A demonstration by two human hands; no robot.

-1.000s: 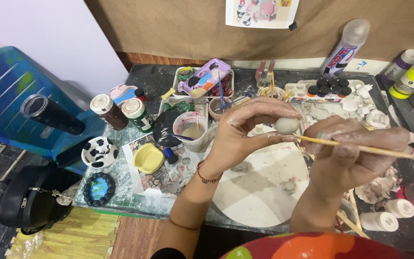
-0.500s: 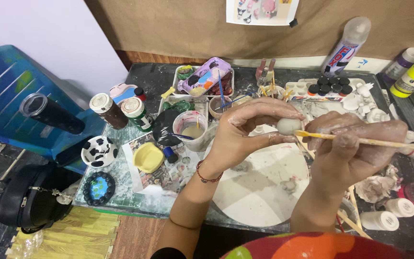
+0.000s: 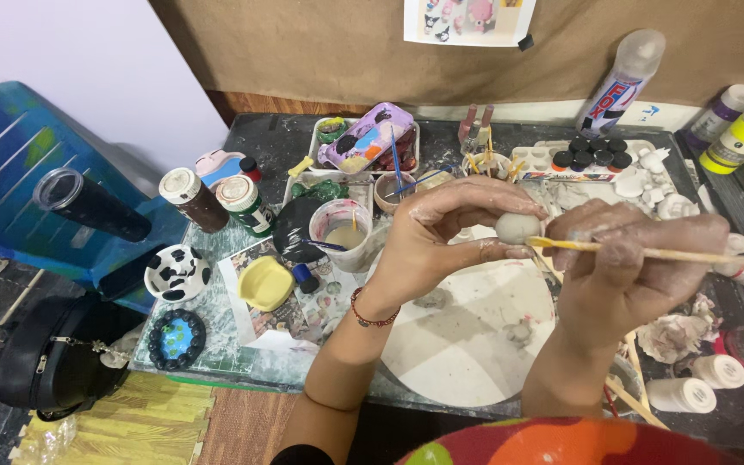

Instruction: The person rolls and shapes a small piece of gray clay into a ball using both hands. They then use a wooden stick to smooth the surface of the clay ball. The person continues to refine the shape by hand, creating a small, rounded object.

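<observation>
Left hand pinching clay ball, right hand gripping brush

Illumination is even, soft and moderately bright, with no single source visible. Shadows are faint and diffuse beneath the left hand and right hand. Mild glare shows on the white round board and the blue plastic chair. Focus is sharp at centre; straight edges bow slightly toward the frame borders.
</observation>
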